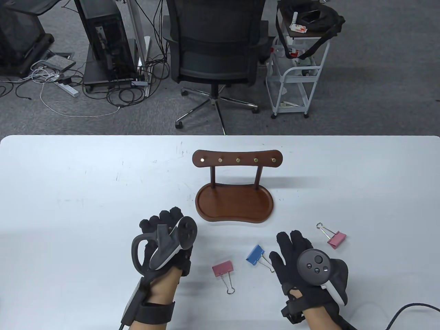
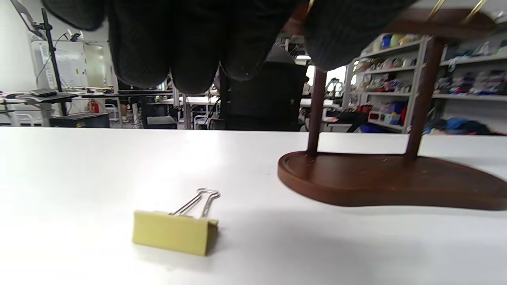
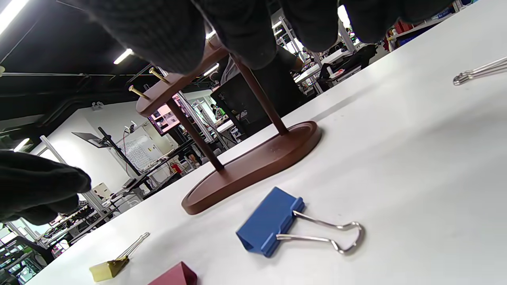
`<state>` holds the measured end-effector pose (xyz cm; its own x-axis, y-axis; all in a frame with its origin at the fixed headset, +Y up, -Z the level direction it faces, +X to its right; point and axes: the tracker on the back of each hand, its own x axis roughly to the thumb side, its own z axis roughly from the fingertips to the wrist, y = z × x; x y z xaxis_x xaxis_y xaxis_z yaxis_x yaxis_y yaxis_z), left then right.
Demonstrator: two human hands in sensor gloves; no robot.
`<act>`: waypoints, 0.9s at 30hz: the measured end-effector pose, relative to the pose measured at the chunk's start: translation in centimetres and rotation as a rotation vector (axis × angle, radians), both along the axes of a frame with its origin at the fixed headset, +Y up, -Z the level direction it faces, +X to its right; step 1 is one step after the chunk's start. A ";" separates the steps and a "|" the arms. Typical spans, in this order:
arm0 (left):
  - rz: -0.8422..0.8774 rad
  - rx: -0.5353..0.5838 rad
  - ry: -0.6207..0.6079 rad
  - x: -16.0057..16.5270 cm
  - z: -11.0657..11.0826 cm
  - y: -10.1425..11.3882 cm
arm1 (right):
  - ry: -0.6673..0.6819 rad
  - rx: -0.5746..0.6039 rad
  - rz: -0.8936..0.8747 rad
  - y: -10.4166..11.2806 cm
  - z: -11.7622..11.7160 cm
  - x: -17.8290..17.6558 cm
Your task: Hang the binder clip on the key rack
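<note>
Nothing hung yet on the key rack (image 1: 237,160): all brass pegs bare. Blue binder clip (image 1: 255,254) lying on the counter (image 1: 68,192) in front of the rack, just beside the right hand (image 1: 302,261). Fingers of both right and left hand (image 1: 165,237) loosely spread, holding nothing. Picking up and hooking still to do.

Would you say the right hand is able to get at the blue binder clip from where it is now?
Probably yes. The right hand lies open beside the blue binder clip, its thumb almost at the clip's wire handles, with only bare table between them and nothing covering the clip.
</note>
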<state>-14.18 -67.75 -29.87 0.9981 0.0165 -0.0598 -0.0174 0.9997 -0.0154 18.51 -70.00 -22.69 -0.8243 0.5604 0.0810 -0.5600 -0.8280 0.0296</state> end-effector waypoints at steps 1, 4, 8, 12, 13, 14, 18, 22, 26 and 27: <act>-0.012 -0.012 0.015 -0.1 -0.3 -0.2 | 0.000 0.000 -0.003 0.0 0.0 0.0; -0.043 -0.080 0.066 -0.9 -1.4 -1.5 | 0.002 -0.003 -0.005 0.0 0.0 0.0; -0.065 -0.141 0.104 -2.0 -2.3 -3.0 | 0.005 -0.006 -0.016 0.0 0.0 0.1; -0.089 -0.183 0.127 -2.9 -3.0 -4.3 | 0.010 -0.008 -0.027 0.0 0.0 0.1; -0.097 -0.201 0.133 -3.1 -3.2 -4.7 | 0.012 -0.011 -0.029 0.0 0.0 0.1; -0.104 -0.212 0.134 -3.2 -3.3 -5.0 | 0.014 -0.012 -0.031 0.0 0.0 0.1; -0.094 -0.236 0.130 -3.3 -3.6 -5.9 | 0.020 -0.011 -0.037 0.0 0.0 0.0; -0.107 -0.243 0.130 -3.0 -3.7 -6.5 | 0.021 -0.007 -0.039 0.0 0.0 0.0; -0.118 -0.260 0.127 -2.9 -3.9 -7.0 | 0.021 -0.008 -0.043 0.0 0.1 0.0; -0.117 -0.252 0.127 -2.9 -3.9 -7.0 | 0.020 -0.008 -0.043 0.0 0.1 0.0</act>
<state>-17.07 -74.78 -33.74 0.9765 -0.1298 -0.1720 0.0802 0.9599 -0.2687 18.49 -70.01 -22.59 -0.7979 0.5956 0.0924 -0.5939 -0.8031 0.0481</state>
